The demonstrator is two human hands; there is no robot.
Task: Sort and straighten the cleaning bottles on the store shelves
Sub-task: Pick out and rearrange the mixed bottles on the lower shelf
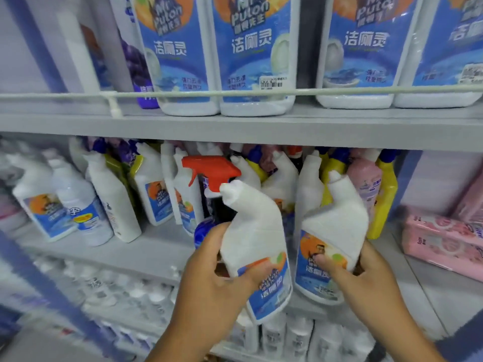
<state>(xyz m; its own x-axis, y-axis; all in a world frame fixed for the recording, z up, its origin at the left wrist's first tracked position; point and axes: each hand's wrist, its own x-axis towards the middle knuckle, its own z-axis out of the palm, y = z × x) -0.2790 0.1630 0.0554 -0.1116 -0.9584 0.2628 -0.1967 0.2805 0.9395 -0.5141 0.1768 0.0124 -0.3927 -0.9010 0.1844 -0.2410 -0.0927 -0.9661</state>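
My left hand (209,273) grips a white angled-neck toilet cleaner bottle (254,231) with a blue and orange label, held tilted in front of the middle shelf (146,253). My right hand (366,278) grips a second bottle of the same kind (337,226) just to the right, thumb across its label. Both bottles are lifted off the shelf, necks pointing up and left. Behind them stands a spray bottle with a red trigger head (211,169).
The middle shelf holds several white, yellow and pink bottles (366,178) crowded at the back and leaning white bottles (115,202) at left. Large blue-labelled jugs (251,56) fill the upper shelf behind a rail. Pink packs (441,241) lie at right. More white bottles stand below.
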